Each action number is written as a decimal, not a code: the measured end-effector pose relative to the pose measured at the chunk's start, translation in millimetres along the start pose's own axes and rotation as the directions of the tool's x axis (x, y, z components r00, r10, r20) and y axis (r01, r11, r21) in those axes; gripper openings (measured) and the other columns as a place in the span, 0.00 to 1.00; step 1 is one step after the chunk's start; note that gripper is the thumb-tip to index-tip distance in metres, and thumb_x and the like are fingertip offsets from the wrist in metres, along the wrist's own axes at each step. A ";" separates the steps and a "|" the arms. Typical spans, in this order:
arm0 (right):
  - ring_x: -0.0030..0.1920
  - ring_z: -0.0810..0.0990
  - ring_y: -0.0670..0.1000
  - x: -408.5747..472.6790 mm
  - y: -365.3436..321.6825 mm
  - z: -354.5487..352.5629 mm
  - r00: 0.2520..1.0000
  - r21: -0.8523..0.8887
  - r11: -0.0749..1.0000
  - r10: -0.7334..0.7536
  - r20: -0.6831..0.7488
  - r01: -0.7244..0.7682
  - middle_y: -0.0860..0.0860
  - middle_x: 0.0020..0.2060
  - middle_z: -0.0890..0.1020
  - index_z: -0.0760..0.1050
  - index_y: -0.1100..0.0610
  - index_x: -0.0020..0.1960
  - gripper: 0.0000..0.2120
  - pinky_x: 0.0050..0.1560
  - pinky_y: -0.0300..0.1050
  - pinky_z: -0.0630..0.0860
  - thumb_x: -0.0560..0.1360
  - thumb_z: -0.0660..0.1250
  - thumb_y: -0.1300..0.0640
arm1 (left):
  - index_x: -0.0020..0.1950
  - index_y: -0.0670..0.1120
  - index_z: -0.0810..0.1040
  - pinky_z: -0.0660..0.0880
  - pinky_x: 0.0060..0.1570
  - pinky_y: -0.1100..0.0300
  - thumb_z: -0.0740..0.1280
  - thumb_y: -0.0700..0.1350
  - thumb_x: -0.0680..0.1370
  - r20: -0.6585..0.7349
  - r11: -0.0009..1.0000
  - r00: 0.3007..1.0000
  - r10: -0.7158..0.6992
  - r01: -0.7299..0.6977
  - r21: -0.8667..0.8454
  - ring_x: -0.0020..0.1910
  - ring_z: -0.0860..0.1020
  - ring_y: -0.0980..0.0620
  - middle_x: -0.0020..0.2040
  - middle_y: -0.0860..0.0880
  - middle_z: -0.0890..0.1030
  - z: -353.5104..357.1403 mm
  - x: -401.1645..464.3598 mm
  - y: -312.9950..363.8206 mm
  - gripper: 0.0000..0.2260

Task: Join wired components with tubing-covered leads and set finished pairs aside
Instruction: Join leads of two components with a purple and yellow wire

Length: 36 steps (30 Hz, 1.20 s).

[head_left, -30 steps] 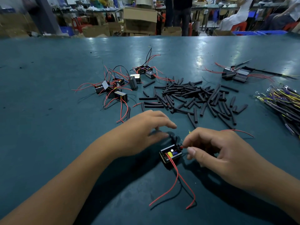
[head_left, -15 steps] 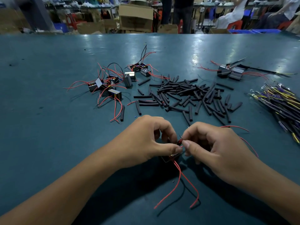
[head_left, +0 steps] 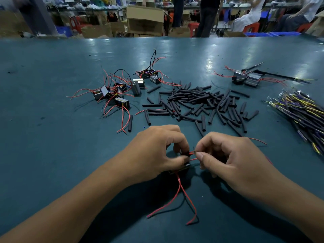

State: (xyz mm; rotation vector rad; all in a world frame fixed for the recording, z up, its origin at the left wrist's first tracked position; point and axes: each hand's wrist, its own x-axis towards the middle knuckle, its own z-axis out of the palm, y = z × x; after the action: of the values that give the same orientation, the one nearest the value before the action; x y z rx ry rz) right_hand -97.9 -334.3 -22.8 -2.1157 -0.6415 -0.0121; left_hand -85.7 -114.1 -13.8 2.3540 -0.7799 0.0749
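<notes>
Head view over a teal worktable (head_left: 52, 155), near edge. Left hand (head_left: 154, 153) with fingers curled, thumb and forefinger pinching a short red lead (head_left: 191, 152) just above a small black component (head_left: 180, 169); component mostly hidden beneath the hand, whether resting on the table or held just off it not discernible. Right hand (head_left: 233, 160) opposite, fingers curled, thumb and forefinger pinching a thin wire end (head_left: 194, 149) pointing up between the two hands — fingertips of both hands nearly touching. Two long red wires (head_left: 177, 195) trailing from under the component toward the viewer, ends lying apart on the table.

Behind the hands, a loose heap of black tubing pieces (head_left: 198, 102) spread across mid-table. Left of the heap, a cluster of black components with tangled red leads (head_left: 114, 95); a smaller group (head_left: 150, 76) farther back, one black lead rising from it. Far right and back, a separate pair of components (head_left: 245, 79) lying side by side, touching, with a dark sleeved lead running off to the right. At the right edge, a bundle of yellow-and-dark wires with ring terminals (head_left: 301, 113).

Beyond the table — cardboard boxes (head_left: 145, 20), red stools, standing and seated people, all blurred.
</notes>
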 end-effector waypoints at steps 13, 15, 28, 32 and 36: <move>0.28 0.75 0.46 -1.6 -1.7 5.8 0.998 -0.009 0.998 -0.059 0.023 0.059 0.46 0.30 0.80 0.77 0.49 0.43 0.05 0.30 0.37 0.70 0.75 0.71 0.50 | 0.62 0.58 0.81 0.69 0.56 0.50 0.68 0.52 0.80 0.086 0.955 0.996 0.018 -0.043 0.294 0.55 0.72 0.54 0.57 0.58 0.77 0.9 8.6 -36.4 0.11; 0.29 0.75 0.47 -2.1 -2.0 4.5 0.998 -0.014 0.998 -0.064 0.027 0.064 0.47 0.31 0.80 0.77 0.49 0.44 0.05 0.30 0.40 0.71 0.76 0.71 0.51 | 0.58 0.59 0.83 0.70 0.53 0.49 0.68 0.53 0.79 0.093 0.945 0.994 0.060 -0.087 0.315 0.53 0.73 0.53 0.56 0.58 0.78 -0.5 8.5 -37.3 0.09; 0.29 0.78 0.52 -4.1 -4.4 3.8 1.000 -0.002 1.000 -0.008 0.011 0.008 0.51 0.32 0.82 0.77 0.47 0.45 0.10 0.33 0.55 0.76 0.73 0.66 0.41 | 0.49 0.50 0.82 0.74 0.43 0.49 0.72 0.40 0.75 -0.142 0.914 0.990 0.001 -0.059 -0.402 0.41 0.78 0.46 0.42 0.50 0.84 -18.1 2.9 -17.5 0.06; 0.29 0.79 0.51 -4.4 -5.4 4.4 1.000 -0.005 1.000 -0.012 0.012 0.012 0.49 0.31 0.81 0.77 0.46 0.45 0.07 0.32 0.53 0.75 0.74 0.67 0.44 | 0.48 0.47 0.84 0.75 0.45 0.58 0.74 0.45 0.75 -0.150 0.845 0.984 -0.097 0.002 -0.535 0.42 0.79 0.50 0.43 0.46 0.84 -10.0 4.5 -17.7 0.04; 0.29 0.79 0.51 -4.4 -6.5 5.1 1.000 -0.019 1.000 -0.022 0.016 0.022 0.49 0.32 0.81 0.76 0.46 0.44 0.06 0.32 0.52 0.75 0.75 0.67 0.44 | 0.52 0.43 0.82 0.74 0.42 0.68 0.70 0.41 0.78 -0.153 0.784 0.967 -0.206 0.069 -0.617 0.41 0.80 0.56 0.43 0.46 0.85 0.9 8.3 -16.5 0.04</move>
State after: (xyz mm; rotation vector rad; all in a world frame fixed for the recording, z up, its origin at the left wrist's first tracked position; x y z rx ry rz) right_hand -105.7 -329.3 -21.9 -2.1286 -0.6766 -0.0138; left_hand -70.0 -108.8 -21.8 1.7369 -0.4312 0.0081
